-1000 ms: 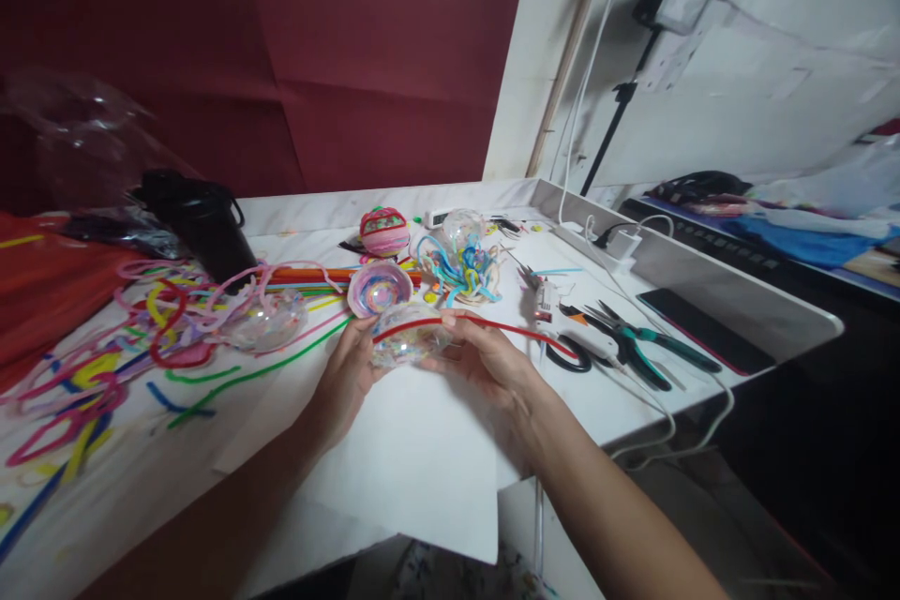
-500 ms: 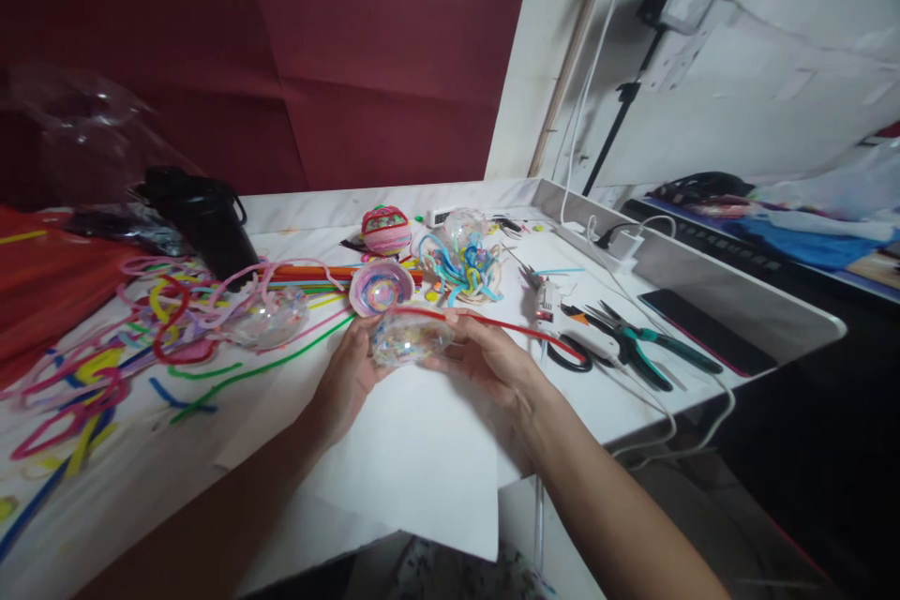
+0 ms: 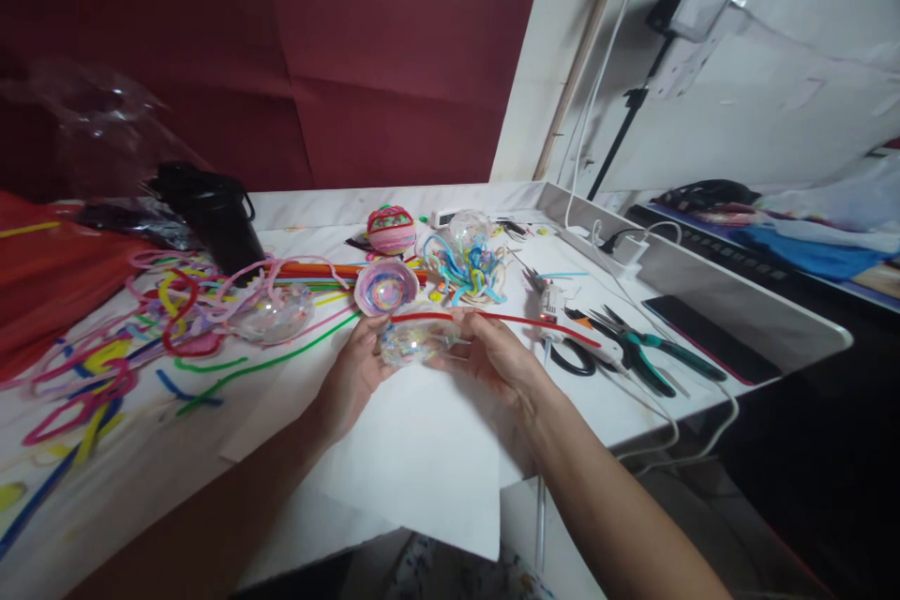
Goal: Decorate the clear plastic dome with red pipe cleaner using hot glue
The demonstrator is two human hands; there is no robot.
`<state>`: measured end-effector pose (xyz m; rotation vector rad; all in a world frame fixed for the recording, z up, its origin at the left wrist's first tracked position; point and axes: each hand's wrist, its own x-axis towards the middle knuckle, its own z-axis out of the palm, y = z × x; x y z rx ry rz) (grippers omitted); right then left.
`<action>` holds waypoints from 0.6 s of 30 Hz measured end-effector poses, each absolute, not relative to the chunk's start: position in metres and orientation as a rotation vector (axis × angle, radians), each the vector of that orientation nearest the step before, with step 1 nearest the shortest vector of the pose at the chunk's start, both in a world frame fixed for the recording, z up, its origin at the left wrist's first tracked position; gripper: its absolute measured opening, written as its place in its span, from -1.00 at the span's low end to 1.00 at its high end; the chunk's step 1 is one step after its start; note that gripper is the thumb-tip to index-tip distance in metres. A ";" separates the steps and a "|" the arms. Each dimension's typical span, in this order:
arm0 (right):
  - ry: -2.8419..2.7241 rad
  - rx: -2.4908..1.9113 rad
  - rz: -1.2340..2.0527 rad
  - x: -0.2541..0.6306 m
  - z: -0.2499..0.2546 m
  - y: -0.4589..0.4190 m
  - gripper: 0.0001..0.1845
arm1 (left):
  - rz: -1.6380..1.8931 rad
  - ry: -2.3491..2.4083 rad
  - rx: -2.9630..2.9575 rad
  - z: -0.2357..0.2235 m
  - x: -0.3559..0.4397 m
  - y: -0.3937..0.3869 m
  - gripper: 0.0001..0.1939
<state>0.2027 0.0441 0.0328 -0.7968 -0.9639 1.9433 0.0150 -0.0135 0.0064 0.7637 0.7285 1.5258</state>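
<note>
Both my hands hold a clear plastic half-sphere [image 3: 416, 340] over a white sheet of paper [image 3: 414, 450]. My left hand [image 3: 357, 367] grips its left side with curled fingers. My right hand [image 3: 492, 354] cups the right side and pinches a red pipe cleaner [image 3: 534, 323] that runs along the rim and sticks out to the right. Just behind sits a pink coiled pipe-cleaner bowl [image 3: 385, 286].
Loose coloured pipe cleaners [image 3: 119, 347] and another clear half-sphere [image 3: 271, 314] lie at the left beside a black container [image 3: 221, 220]. A glue gun [image 3: 552, 309], scissors [image 3: 577, 358] and pliers [image 3: 651, 352] lie at the right, with a phone [image 3: 703, 337] near the table edge.
The red pipe cleaner has been drawn a little further along the half-sphere's rim. Both hands stay on the half-sphere; the view shifted slightly.
</note>
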 end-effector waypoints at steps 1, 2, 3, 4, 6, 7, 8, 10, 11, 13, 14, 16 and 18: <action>-0.961 -0.800 1.936 0.202 0.033 0.044 -0.68 | 1.520 0.741 0.765 0.006 0.015 -0.014 -0.72; -0.958 -0.803 1.930 0.202 0.033 0.044 -0.68 | 1.516 0.758 0.763 0.006 0.015 -0.014 -0.72; -0.956 -0.805 1.926 0.201 0.032 0.043 -0.68 | 1.516 0.772 0.755 0.006 0.014 -0.013 -0.71; -0.957 -0.807 1.922 0.200 0.032 0.043 -0.67 | 1.519 0.786 0.746 0.006 0.014 -0.013 -0.70; -0.964 -0.808 1.912 0.199 0.032 0.043 -0.67 | 1.513 0.800 0.728 0.006 0.014 -0.013 -0.69; -0.969 -0.811 1.906 0.199 0.032 0.043 -0.67 | 1.508 0.799 0.726 0.006 0.014 -0.013 -0.69; -0.974 -0.817 1.899 0.198 0.032 0.043 -0.68 | 1.503 0.796 0.727 0.006 0.014 -0.013 -0.68; -0.978 -0.829 1.887 0.198 0.031 0.043 -0.69 | 1.502 0.789 0.737 0.007 0.014 -0.014 -0.66; -0.983 -0.832 1.888 0.198 0.031 0.044 -0.69 | 1.509 0.787 0.743 0.007 0.014 -0.014 -0.64; -0.993 -0.829 1.893 0.198 0.030 0.044 -0.70 | 1.516 0.786 0.752 0.007 0.013 -0.014 -0.63; -0.999 -0.823 1.897 0.198 0.030 0.045 -0.70 | 1.518 0.784 0.759 0.007 0.013 -0.014 -0.63; -1.005 -0.816 1.898 0.197 0.030 0.045 -0.70 | 1.513 0.768 0.785 0.007 0.013 -0.015 -0.64; -1.005 -0.812 1.895 0.197 0.030 0.045 -0.69 | 1.503 0.748 0.820 0.007 0.013 -0.015 -0.68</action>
